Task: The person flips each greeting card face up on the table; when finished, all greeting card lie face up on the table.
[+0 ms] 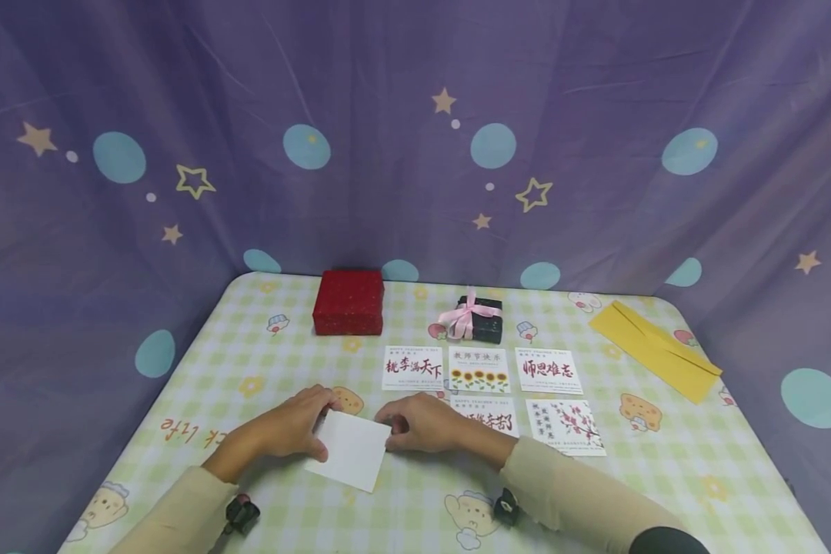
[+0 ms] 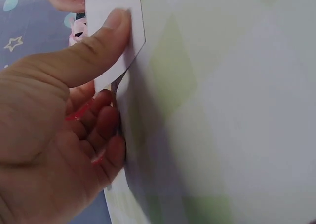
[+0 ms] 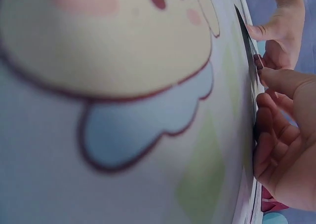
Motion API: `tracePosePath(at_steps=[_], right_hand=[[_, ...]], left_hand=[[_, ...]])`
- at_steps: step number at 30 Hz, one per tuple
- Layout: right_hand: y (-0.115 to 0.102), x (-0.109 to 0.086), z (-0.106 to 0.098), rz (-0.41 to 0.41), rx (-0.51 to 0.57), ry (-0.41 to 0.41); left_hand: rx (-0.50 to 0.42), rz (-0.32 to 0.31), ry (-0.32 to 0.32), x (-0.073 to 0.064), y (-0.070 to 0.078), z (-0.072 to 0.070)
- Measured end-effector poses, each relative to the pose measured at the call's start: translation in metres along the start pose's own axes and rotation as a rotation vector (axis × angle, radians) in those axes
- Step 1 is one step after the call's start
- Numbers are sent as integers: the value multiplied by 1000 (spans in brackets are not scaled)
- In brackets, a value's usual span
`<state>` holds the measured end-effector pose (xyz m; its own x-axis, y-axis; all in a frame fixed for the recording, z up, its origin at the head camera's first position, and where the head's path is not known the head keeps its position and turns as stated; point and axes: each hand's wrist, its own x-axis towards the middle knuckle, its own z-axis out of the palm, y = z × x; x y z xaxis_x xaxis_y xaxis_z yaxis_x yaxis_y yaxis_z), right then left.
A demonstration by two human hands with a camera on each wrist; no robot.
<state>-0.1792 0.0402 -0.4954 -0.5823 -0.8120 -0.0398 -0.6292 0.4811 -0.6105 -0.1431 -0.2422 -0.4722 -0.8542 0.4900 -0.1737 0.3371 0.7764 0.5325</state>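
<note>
A blank white square card (image 1: pixel 353 450) is held slightly tilted just over the checked tablecloth, at the near middle of the table. My left hand (image 1: pixel 294 423) grips its left side. The left wrist view shows that thumb (image 2: pixel 116 24) lying on the white face (image 2: pixel 106 2), with the fingers curled at and below the edge. On the opposite side, my right hand (image 1: pixel 422 423) pinches the card's right edge between thumb and forefinger. Seen from the right wrist, the card (image 3: pixel 244 29) is nearly edge-on, and both hands meet it. Its underside is hidden.
Several printed cards lie in two rows on the right, including a sunflower card (image 1: pixel 478 377) and a blossom card (image 1: pixel 565 428). My right wrist partly covers one card (image 1: pixel 485 408). Behind stand a red box (image 1: pixel 348 302) and a black box (image 1: pixel 488 327) with pink ribbon; a yellow envelope (image 1: pixel 654 350) lies far right.
</note>
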Motion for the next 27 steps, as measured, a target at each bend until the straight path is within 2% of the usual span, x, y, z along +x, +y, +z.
tracePosePath(at_steps=[5, 11, 15, 18, 20, 23, 27], right_hand=[[3, -2, -3, -36, 117, 30], [8, -5, -9, -27, 251, 134], [8, -5, -14, -13, 360, 176], [8, -5, -17, -3, 446, 189], [9, -5, -18, 2, 486, 201], [10, -7, -19, 23, 523, 219], [11, -8, -21, 49, 526, 254]], left_hand=[[-83, 77, 136, 4, -5, 0], [-142, 177, 352, 10, -3, -3], [-170, 225, 453, 12, -1, -4], [-191, 242, 487, 13, 2, -5], [-204, 229, 491, 13, 3, -5], [-219, 172, 473, 13, 4, -6], [-237, 74, 397, 13, 3, -6]])
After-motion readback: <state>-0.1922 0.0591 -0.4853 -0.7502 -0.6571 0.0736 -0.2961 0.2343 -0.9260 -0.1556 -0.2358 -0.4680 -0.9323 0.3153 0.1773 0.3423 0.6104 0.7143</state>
